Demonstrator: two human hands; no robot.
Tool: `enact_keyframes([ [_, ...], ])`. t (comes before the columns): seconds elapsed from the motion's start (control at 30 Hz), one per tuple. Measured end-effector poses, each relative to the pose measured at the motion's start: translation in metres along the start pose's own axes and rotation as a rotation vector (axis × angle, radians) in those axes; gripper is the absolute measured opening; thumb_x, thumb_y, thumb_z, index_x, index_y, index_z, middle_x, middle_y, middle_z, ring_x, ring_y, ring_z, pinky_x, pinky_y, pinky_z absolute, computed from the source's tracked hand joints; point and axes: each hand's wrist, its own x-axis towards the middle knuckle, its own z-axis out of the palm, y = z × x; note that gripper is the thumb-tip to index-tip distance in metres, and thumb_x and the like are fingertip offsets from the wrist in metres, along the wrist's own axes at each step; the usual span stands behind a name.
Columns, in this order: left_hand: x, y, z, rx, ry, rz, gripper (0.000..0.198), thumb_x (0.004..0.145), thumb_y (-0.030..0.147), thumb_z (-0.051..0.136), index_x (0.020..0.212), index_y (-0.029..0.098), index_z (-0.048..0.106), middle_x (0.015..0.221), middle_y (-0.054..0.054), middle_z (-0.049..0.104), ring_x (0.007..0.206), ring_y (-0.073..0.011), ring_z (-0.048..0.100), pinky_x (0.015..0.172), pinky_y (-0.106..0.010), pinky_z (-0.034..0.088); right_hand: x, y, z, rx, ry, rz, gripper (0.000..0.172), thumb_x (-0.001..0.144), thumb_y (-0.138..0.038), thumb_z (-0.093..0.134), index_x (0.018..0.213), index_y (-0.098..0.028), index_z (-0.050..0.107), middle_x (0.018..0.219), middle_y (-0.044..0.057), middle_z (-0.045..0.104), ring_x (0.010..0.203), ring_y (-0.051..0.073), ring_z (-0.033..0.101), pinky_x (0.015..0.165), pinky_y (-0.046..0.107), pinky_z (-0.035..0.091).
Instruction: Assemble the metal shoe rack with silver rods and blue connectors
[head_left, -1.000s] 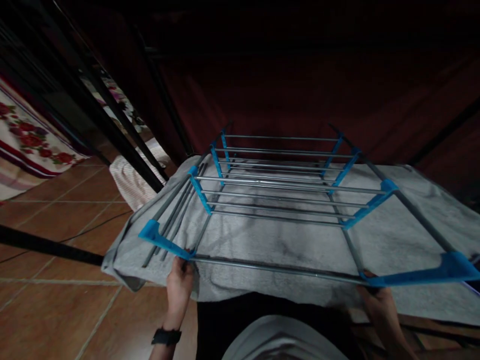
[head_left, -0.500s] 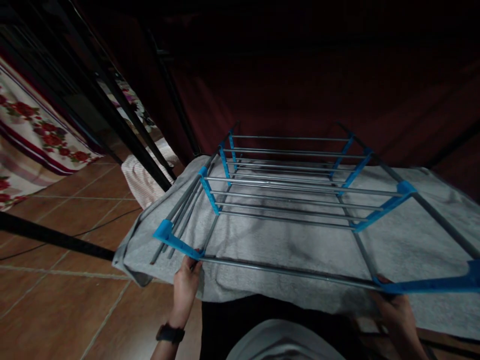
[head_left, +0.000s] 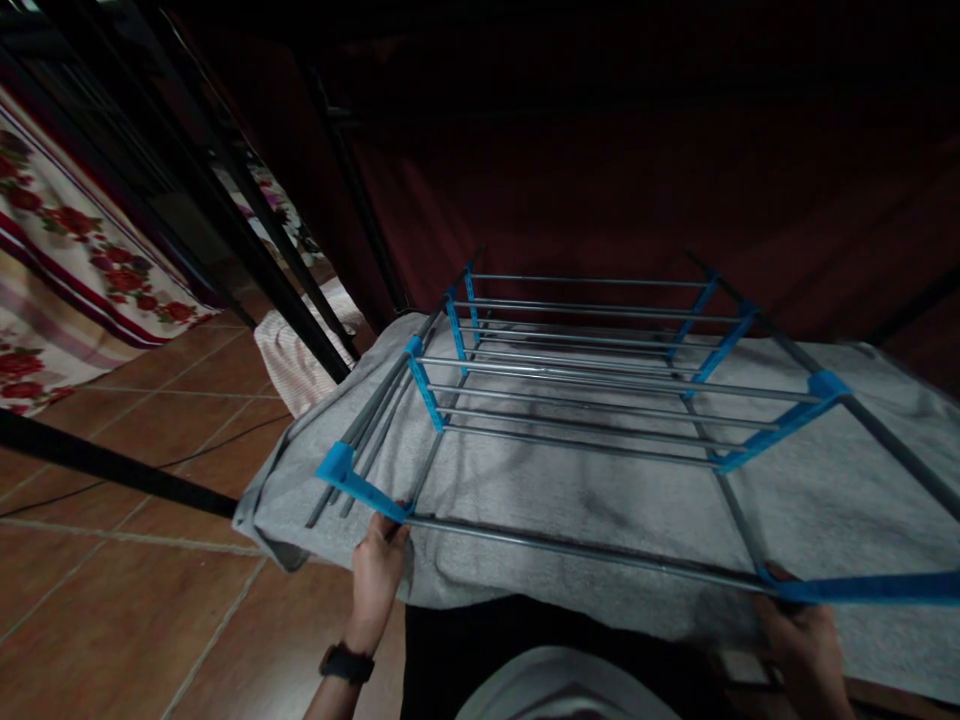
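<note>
A rack (head_left: 570, 547) of grey metal tubes joined by blue plastic connectors lies on a bed-like surface covered with grey cloth (head_left: 562, 490). My left hand (head_left: 377, 572) is closed around its near left corner, where a blue connector (head_left: 367, 493) meets the front tube. At the near right corner my right hand (head_left: 804, 635) grips the frame beside another blue connector (head_left: 877, 588). Its fingers are partly hidden under the frame. Several loose metal tubes (head_left: 379, 440) lie along the rack's left side, on the cloth.
Black metal posts (head_left: 285, 290) stand to the left, with a dark bar (head_left: 112, 465) lower down. Behind the rack hangs a dark red curtain (head_left: 600, 200). A floral blanket (head_left: 97, 260) hangs at the far left, and a cable (head_left: 202, 455) runs over the tiled floor (head_left: 135, 600).
The rack, the bed and both hands appear slightly further right and lower in the picture, the background with them. Both hands keep the same hold on the rack.
</note>
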Motion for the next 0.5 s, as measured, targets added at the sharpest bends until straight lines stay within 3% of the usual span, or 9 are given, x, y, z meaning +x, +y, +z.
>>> enact_keyframes([
  [0.17,-0.002,0.003,0.0,-0.046,0.0,0.024,0.033,0.081,0.028,0.056,0.111,0.018,0.063,0.101,-0.012,0.077,0.098,-0.0309,0.073,0.077,-0.038,0.058,-0.009,-0.011,-0.001,-0.006,0.034,0.02,0.053,0.057,-0.046,0.061,0.102,-0.02,0.07,0.073,0.008,0.068,0.069,0.035,0.068,0.057,0.042,0.053],
  [0.37,0.002,-0.003,-0.003,-0.157,-0.078,0.073,0.038,0.079,0.039,0.056,0.109,0.018,0.066,0.107,-0.012,0.076,0.1,-0.0298,0.072,0.086,-0.04,0.058,-0.007,-0.015,0.001,0.142,-0.007,0.018,0.048,0.054,-0.045,0.063,0.094,-0.021,0.068,0.075,0.008,0.068,0.075,0.035,0.069,0.062,0.042,0.056],
  [0.5,0.004,-0.005,-0.008,-0.168,-0.129,0.079,0.034,0.079,0.04,0.056,0.102,0.018,0.068,0.102,-0.01,0.077,0.097,-0.0295,0.073,0.084,-0.04,0.059,-0.006,-0.012,-0.002,0.102,-0.009,0.0,0.047,0.056,-0.045,0.064,0.096,-0.022,0.068,0.079,0.009,0.07,0.078,0.036,0.07,0.064,0.043,0.058],
])
